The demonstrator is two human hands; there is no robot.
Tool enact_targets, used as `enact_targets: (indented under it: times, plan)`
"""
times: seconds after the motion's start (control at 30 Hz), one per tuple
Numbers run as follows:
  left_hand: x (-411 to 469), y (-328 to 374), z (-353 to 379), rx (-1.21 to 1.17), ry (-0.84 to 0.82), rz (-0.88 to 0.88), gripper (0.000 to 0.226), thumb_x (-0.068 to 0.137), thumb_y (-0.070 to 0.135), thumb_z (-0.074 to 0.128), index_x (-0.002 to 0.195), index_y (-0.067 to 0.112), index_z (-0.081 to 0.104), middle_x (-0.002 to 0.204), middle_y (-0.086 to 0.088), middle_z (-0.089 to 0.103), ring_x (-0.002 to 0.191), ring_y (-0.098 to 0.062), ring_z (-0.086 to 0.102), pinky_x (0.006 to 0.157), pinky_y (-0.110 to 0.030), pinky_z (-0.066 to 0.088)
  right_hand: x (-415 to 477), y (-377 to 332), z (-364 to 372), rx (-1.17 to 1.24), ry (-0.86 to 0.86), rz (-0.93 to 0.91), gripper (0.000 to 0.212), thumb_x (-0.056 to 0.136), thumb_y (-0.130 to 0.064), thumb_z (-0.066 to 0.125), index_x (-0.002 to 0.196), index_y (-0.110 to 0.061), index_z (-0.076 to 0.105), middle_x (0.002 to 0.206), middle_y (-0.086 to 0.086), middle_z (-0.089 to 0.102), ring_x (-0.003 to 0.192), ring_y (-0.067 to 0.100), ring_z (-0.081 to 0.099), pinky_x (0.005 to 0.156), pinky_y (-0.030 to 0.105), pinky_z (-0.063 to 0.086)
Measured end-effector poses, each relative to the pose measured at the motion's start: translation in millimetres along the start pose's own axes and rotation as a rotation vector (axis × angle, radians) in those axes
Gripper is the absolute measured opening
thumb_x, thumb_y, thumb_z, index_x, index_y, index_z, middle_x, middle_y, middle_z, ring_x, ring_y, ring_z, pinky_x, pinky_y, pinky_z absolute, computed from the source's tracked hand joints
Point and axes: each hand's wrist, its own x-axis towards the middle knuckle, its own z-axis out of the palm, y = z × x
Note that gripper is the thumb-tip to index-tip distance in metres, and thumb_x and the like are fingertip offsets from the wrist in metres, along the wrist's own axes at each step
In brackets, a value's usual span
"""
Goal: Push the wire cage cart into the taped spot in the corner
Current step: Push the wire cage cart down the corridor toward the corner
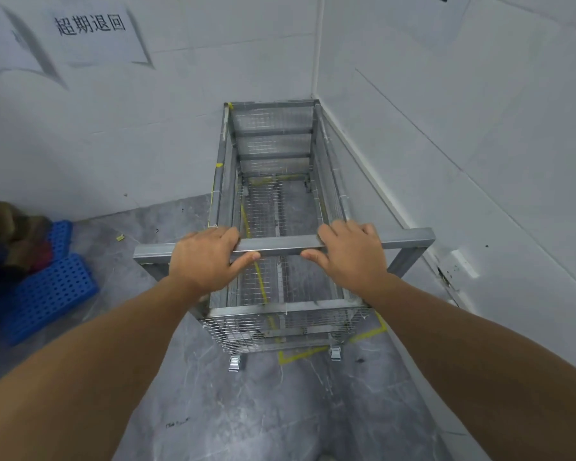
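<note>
A tall grey wire cage cart (pixel 273 144) stands lengthwise in the room's corner, its far end against the back wall and its right side close to the right wall. My left hand (pixel 207 257) and my right hand (pixel 350 254) both grip its metal handle bar (pixel 276 246), fingers over the top and thumbs under. Yellow floor tape (pixel 300 355) marks a rectangle; a corner of it shows just in front of the cart's near end, and one strip runs under the mesh floor. The cart is empty. Two near casters (pixel 235 363) rest on the grey floor.
Blue perforated plastic pallets (pixel 47 287) with brown cardboard (pixel 10 227) on them lie at the left by the back wall. White walls meet in the corner behind the cart. A paper sign (pixel 90 26) hangs on the back wall. The right wall's base is chipped (pixel 444 274).
</note>
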Motion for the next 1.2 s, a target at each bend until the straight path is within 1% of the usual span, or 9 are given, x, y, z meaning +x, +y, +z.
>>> enact_targets:
  times: [0.13, 0.3, 0.37, 0.5, 0.67, 0.83, 1.0, 1.1, 1.2]
  plan:
    - [10, 5, 8, 0.026, 0.023, 0.016, 0.05, 0.09, 0.07, 0.034, 0.077, 0.022, 0.043, 0.068, 0.002, 0.055, 0.058, -0.021, 0.053, 0.055, -0.032, 0.043, 3, 18, 11, -0.031, 0.075, -0.038, 0.06, 0.094, -0.071, 0.03, 0.088, -0.017, 0.057, 0.076, 0.003, 0.058, 0.069, 0.027, 0.054, 0.065, 0.037, 0.034]
    - [10, 8, 4, 0.029, 0.021, -0.007, 0.052, 0.089, 0.073, 0.029, 0.077, 0.024, 0.042, 0.068, 0.007, 0.05, 0.058, -0.018, 0.049, 0.051, -0.028, 0.031, 4, 17, 8, -0.015, 0.067, -0.054, 0.06, 0.094, -0.071, 0.029, 0.088, -0.016, 0.055, 0.075, 0.003, 0.056, 0.068, 0.027, 0.053, 0.065, 0.037, 0.031]
    - [9, 9, 3, 0.024, 0.012, -0.009, 0.051, 0.089, 0.073, 0.029, 0.078, 0.024, 0.041, 0.068, 0.008, 0.046, 0.057, -0.017, 0.048, 0.051, -0.027, 0.031, 2, 17, 7, -0.029, 0.065, -0.049, 0.058, 0.093, -0.07, 0.032, 0.087, -0.016, 0.055, 0.075, 0.003, 0.056, 0.068, 0.026, 0.052, 0.065, 0.036, 0.031]
    - [10, 10, 4, 0.025, 0.028, -0.001, 0.05, 0.089, 0.072, 0.031, 0.077, 0.024, 0.04, 0.067, 0.006, 0.049, 0.055, -0.017, 0.044, 0.05, -0.027, 0.031, 3, 17, 6, -0.042, 0.035, -0.035, 0.06, 0.093, -0.07, 0.029, 0.089, -0.017, 0.055, 0.076, 0.003, 0.057, 0.069, 0.026, 0.054, 0.065, 0.036, 0.032]
    - [9, 10, 1, 0.032, 0.043, 0.022, 0.048, 0.089, 0.07, 0.033, 0.076, 0.025, 0.039, 0.065, 0.005, 0.052, 0.052, -0.018, 0.047, 0.048, -0.025, 0.026, 5, 15, 3, -0.022, 0.011, -0.039, 0.059, 0.092, -0.069, 0.031, 0.092, -0.016, 0.056, 0.077, 0.004, 0.059, 0.069, 0.026, 0.056, 0.066, 0.037, 0.036]
    - [7, 6, 1, 0.04, 0.039, 0.041, 0.049, 0.09, 0.07, 0.031, 0.077, 0.024, 0.043, 0.066, 0.004, 0.055, 0.053, -0.016, 0.045, 0.046, -0.025, 0.023, 2, 10, 5, -0.039, 0.023, -0.022, 0.056, 0.092, -0.068, 0.037, 0.088, -0.016, 0.055, 0.078, 0.004, 0.059, 0.071, 0.027, 0.055, 0.067, 0.037, 0.036]
    - [5, 0, -3, 0.036, 0.039, 0.043, 0.05, 0.09, 0.071, 0.029, 0.076, 0.025, 0.043, 0.062, 0.006, 0.052, 0.049, -0.013, 0.042, 0.044, -0.02, 0.018, 3, 0, 2, -0.025, 0.041, 0.003, 0.057, 0.091, -0.069, 0.033, 0.088, -0.016, 0.055, 0.078, 0.003, 0.059, 0.071, 0.027, 0.055, 0.067, 0.037, 0.036]
    - [0, -8, -4, 0.017, 0.059, 0.03, 0.05, 0.089, 0.071, 0.029, 0.076, 0.025, 0.044, 0.062, 0.008, 0.047, 0.049, -0.012, 0.041, 0.045, -0.019, 0.018, 4, -10, 0, -0.024, 0.054, 0.011, 0.056, 0.091, -0.069, 0.034, 0.087, -0.016, 0.055, 0.078, 0.003, 0.059, 0.072, 0.026, 0.054, 0.067, 0.038, 0.036]
    - [-4, -16, -4, -0.005, 0.048, 0.024, 0.048, 0.089, 0.072, 0.029, 0.075, 0.026, 0.038, 0.061, 0.008, 0.044, 0.049, -0.015, 0.044, 0.045, -0.02, 0.024, 4, -17, 2, -0.033, 0.054, 0.002, 0.055, 0.091, -0.069, 0.037, 0.087, -0.017, 0.054, 0.077, 0.003, 0.058, 0.07, 0.025, 0.053, 0.067, 0.037, 0.034]
